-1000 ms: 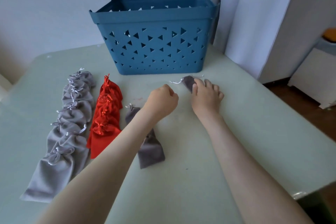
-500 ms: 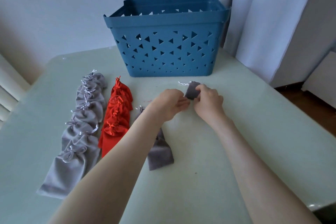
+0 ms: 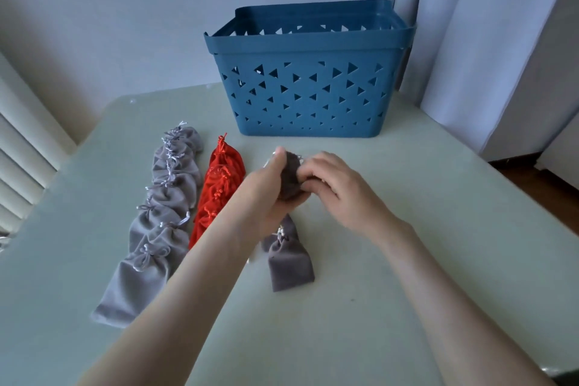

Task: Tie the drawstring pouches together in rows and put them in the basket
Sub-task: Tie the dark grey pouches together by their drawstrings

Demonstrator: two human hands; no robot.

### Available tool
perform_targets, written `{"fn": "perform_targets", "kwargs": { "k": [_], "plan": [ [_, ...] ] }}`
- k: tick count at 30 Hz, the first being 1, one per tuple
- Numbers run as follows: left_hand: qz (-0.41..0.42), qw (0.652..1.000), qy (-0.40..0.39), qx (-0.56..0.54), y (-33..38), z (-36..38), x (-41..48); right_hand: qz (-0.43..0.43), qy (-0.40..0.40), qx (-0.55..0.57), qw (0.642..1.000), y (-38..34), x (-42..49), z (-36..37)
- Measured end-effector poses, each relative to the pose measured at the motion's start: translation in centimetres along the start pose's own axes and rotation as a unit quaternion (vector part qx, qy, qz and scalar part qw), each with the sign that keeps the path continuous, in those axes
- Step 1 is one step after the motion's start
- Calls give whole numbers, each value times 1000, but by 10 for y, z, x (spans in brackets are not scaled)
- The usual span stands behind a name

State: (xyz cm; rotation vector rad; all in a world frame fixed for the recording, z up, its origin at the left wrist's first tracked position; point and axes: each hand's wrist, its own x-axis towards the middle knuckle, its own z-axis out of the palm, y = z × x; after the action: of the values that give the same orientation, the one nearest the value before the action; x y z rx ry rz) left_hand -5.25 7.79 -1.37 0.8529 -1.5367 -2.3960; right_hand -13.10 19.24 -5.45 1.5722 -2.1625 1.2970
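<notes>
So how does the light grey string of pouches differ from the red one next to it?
The light grey row is longer than the red row, reaching nearer the person. The light grey row is wider with pale silvery cords; the red row is narrower with red cords. Both lie side by side on the table, outside the basket, while the left hand and right hand hold a dark grey pouch.

Basket point(image 3: 300, 97): one, blue, at 12 o'clock. Light grey pouches point(image 3: 163, 219): one tied row at 9 o'clock, roughly seven; overlap prevents a firm count. Red pouches point(image 3: 219, 185): one row at 10 o'clock, number indeterminate. Dark grey pouches point(image 3: 289, 263): three, two lying at 6 o'clock, one held pouch point(image 3: 289, 178) at centre. Hands: two, left hand point(image 3: 266, 194) and right hand point(image 3: 332, 188).
</notes>
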Motion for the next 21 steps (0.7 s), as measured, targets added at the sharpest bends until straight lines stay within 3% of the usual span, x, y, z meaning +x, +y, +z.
{"fn": "perform_targets", "kwargs": {
  "k": [2, 6, 8, 11, 15, 18, 21],
  "plan": [
    [65, 995, 53, 51, -6, -14, -12, -8, -32, 42, 999, -9, -1, 2],
    [118, 987, 73, 75, -25, -38, -39, 175, -67, 225, 956, -25, -1, 2],
    [143, 984, 47, 90, -35, -44, -49, 207, -101, 268, 935, -28, -1, 5],
    [178, 977, 5, 115, -43, -48, -53, 207, -150, 293, 921, -34, -2, 12],
    [227, 955, 74, 176, -48, -56, -46, 225, -151, 269, 924, -33, -2, 16],
    [248, 953, 94, 143, -48, -60, -47, 225, -155, 261, 926, -32, -2, 13],
    [233, 967, 59, 87, -43, -63, -50, 215, -160, 263, 927, -36, -1, 10]
  ]
}}
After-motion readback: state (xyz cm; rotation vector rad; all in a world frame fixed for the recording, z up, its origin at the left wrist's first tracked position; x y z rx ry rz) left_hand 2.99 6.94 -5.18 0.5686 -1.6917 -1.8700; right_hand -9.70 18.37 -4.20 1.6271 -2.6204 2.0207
